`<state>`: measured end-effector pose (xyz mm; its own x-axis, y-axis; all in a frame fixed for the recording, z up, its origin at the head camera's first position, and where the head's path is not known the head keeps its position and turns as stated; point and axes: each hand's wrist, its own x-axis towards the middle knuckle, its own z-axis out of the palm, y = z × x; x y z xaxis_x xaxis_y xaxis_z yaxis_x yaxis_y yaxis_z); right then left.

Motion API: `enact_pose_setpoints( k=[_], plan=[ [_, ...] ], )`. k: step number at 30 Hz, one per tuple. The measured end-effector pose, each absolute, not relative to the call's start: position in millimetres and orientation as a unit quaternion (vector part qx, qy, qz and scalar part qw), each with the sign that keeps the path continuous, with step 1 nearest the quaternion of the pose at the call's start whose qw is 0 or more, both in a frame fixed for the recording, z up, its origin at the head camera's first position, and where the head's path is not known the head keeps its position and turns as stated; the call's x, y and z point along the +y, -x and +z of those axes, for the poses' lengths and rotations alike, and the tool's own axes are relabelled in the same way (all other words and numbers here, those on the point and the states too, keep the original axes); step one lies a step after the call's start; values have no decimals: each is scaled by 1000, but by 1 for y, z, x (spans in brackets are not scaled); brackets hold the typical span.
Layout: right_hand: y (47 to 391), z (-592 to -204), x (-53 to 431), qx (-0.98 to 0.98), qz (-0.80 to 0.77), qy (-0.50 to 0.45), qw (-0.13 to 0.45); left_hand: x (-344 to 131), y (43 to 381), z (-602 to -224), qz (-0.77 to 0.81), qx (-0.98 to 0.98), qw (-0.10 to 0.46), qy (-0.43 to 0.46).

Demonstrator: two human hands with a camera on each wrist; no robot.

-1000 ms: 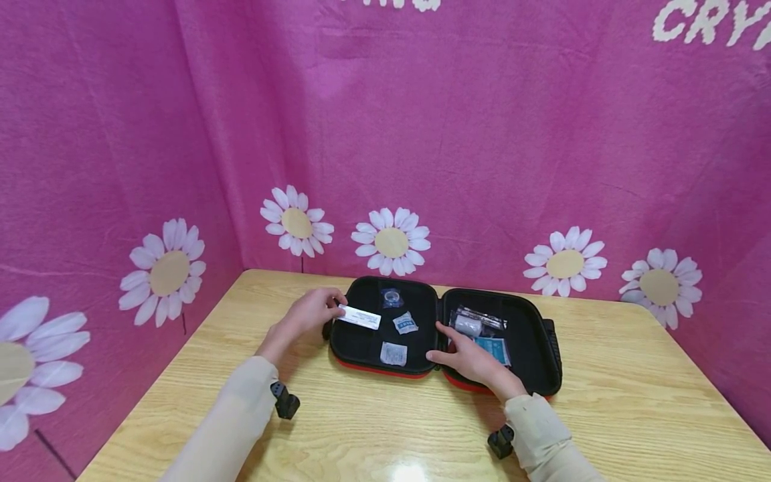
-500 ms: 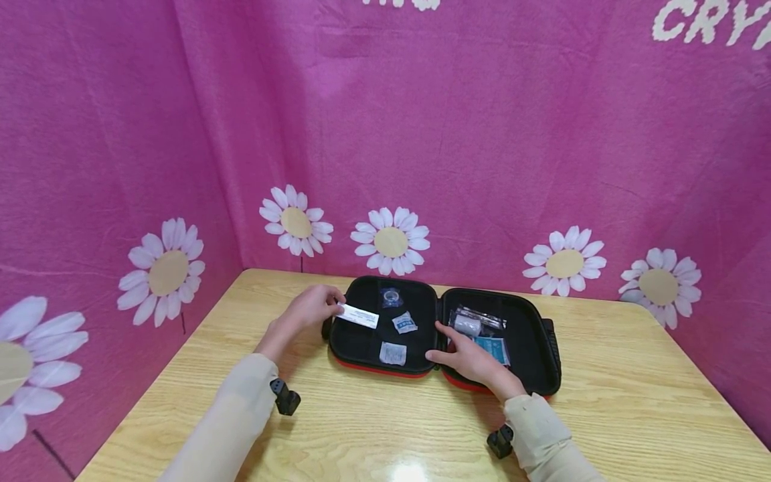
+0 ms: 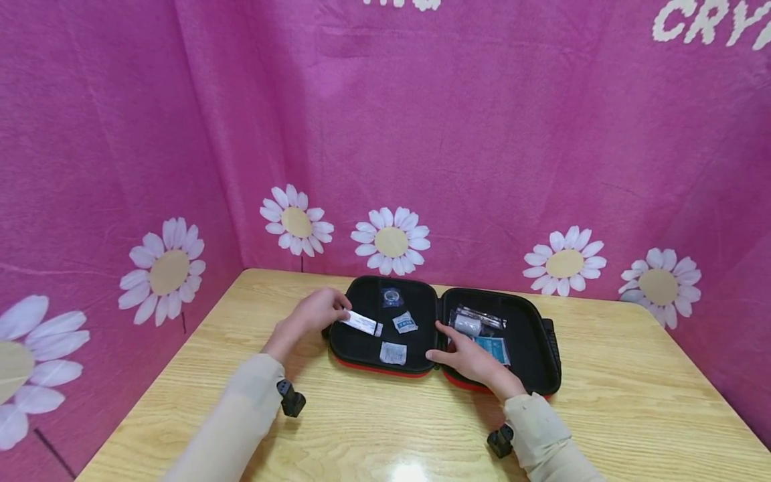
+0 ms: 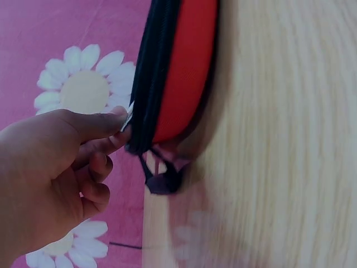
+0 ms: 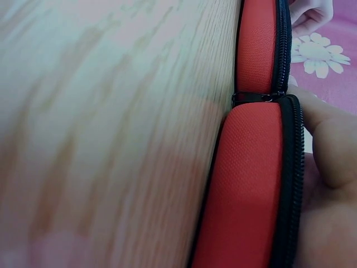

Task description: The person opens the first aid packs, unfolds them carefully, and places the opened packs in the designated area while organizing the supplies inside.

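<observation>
A red-and-black zip case (image 3: 415, 367) lies opened flat on the table, seemingly a first-aid kit. My left hand (image 3: 312, 313) pinches the left end of a flat white printed packet (image 3: 360, 323) over the left half. Near the packet's right end a thin dark band crosses it. In the left wrist view, thumb and forefinger hold the packet's edge (image 4: 128, 118) at the case rim. My right hand (image 3: 472, 360) rests over the hinge side with thumb and fingers spread, holding nothing. The left half also bears a wrapped tape roll (image 3: 392, 297) and two small sachets (image 3: 405, 323).
In the right half lie a white roll (image 3: 467, 325), a clear-wrapped item (image 3: 482, 316) and a blue-green packet (image 3: 494, 349). A handle (image 3: 553, 348) sticks out on the right. The wooden table (image 3: 385, 422) meets a pink cloth backdrop (image 3: 470, 167) behind the case.
My left hand has shifted slightly right with the white packet, whose right end now shows a dark band across it. The right hand stays where it was.
</observation>
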<state>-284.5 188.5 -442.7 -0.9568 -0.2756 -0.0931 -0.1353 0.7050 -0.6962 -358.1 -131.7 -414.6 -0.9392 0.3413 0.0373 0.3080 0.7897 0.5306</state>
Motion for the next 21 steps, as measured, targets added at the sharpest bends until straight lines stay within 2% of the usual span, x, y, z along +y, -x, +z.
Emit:
enact_pose_setpoints(
  k=[13,21],
  plan=[
    [284,-440,187,915,-373,114,106,-90,356,-429,219,957,37,-188],
    [284,-442,188,923,-358,106,96,-86,355,-432,221,950,38,-216]
  ],
)
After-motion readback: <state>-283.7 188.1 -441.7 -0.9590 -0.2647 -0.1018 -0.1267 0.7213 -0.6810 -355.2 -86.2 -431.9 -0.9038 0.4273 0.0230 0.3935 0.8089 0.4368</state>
